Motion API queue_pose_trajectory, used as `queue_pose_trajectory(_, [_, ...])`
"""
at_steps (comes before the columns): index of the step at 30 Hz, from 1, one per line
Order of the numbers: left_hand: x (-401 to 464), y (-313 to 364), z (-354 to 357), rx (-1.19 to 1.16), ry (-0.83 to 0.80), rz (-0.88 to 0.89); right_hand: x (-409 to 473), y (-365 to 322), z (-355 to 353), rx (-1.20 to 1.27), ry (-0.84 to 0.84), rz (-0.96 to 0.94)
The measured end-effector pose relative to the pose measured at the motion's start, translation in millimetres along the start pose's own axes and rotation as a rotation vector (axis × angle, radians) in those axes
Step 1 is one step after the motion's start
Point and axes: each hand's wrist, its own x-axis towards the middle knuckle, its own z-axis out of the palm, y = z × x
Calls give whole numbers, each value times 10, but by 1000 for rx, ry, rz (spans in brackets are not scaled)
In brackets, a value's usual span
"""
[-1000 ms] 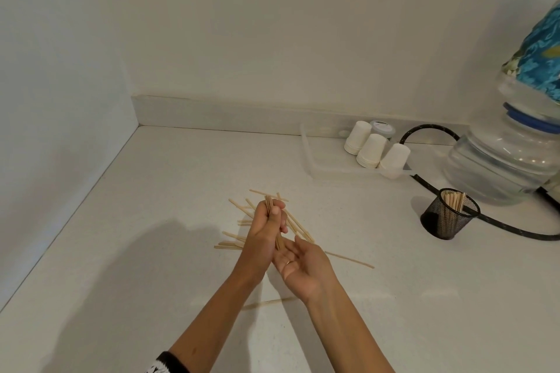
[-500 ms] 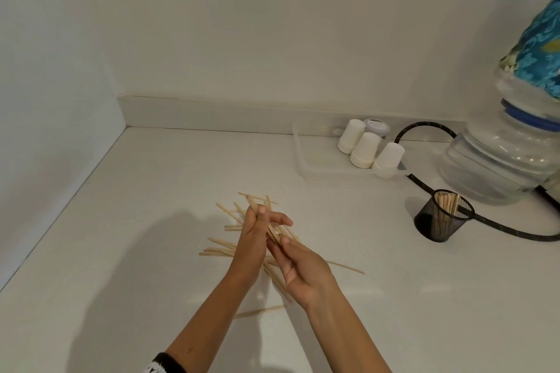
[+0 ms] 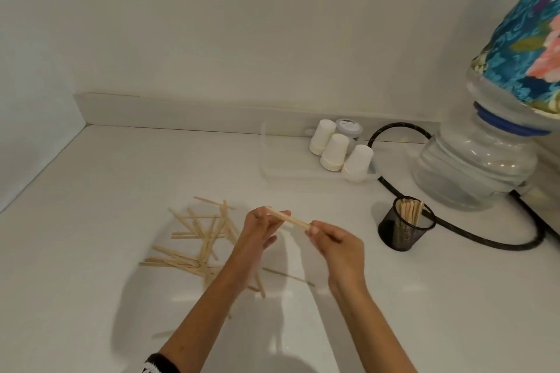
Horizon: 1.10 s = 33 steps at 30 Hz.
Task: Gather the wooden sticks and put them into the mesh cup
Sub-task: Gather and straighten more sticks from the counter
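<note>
A small bundle of wooden sticks (image 3: 288, 219) is held level above the counter between both hands. My left hand (image 3: 257, 236) pinches its left end and my right hand (image 3: 336, 244) grips its right end. A loose pile of wooden sticks (image 3: 197, 239) lies scattered on the white counter to the left of my hands, and a few more lie under my left wrist. The black mesh cup (image 3: 404, 225) stands upright to the right of my right hand, with several sticks standing in it.
Three upturned white paper cups (image 3: 339, 151) sit on a clear tray (image 3: 272, 169) at the back. A black cable (image 3: 454, 230) curves behind the mesh cup. A large water bottle (image 3: 475, 166) with a patterned cover stands at the right. Walls close off the left and back.
The hands have lifted a bundle out of the pile and moved to the right. The bundle went from upright in my left hand to level between both hands.
</note>
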Motion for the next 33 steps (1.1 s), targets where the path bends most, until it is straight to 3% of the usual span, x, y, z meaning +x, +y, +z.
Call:
queue_pose_trajectory(7, [407,-612,427,1081,50,33,654,-754,-977,-618,167,-499])
queue_pose_trajectory(10, [588,-794,632,1382,80,-40,824,-1061,-1357,-925,164,-655])
queue_pose_trajectory(15, [753,-991,828,1558,176,-45,1115,-1434,-1817,-1287,48,-716])
queue_pose_trajectory(22, [736,-1063,838,1624,254,33,1470,-1567,-1741,-1785,-304,-574])
queue_pose_trajectory(28, [745,-1073,825,1598,261,13,1636,-1255,-1472,-1776,-529,-282])
queue_pose_trajectory(33, [750,-1057,828,1607,259,15,1693,-1176,-1496,-1705,-462,-361])
